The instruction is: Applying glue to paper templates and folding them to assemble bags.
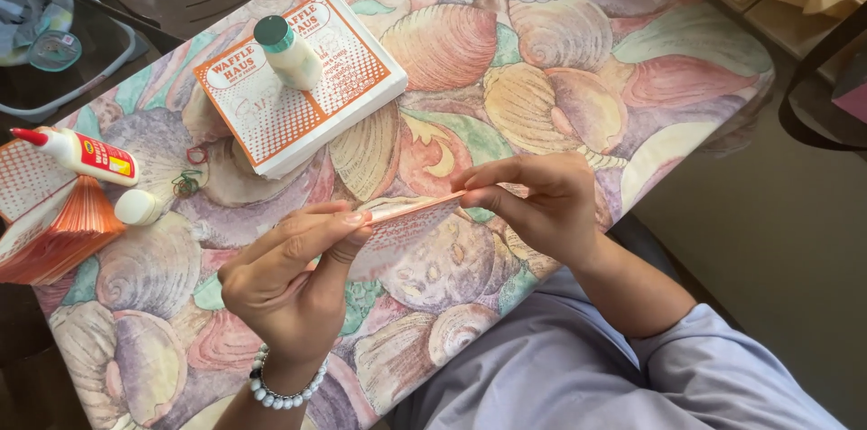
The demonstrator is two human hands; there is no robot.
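Observation:
Both my hands hold one folded paper napkin (406,222), white with an orange dotted print, just above the table. My left hand (289,281) pinches its left end between thumb and fingers; a white bead bracelet (284,391) is on that wrist. My right hand (537,204) pinches the right end, fingers pressed flat along the fold.
The table wears a shell-patterned cloth (560,60). A stack of orange-printed napkins (302,78) with a small teal-capped white bottle (287,52) on it lies at the back. At left are a glue bottle (81,155), a white cap (137,207), rubber bands (188,179) and a fanned napkin bundle (54,222).

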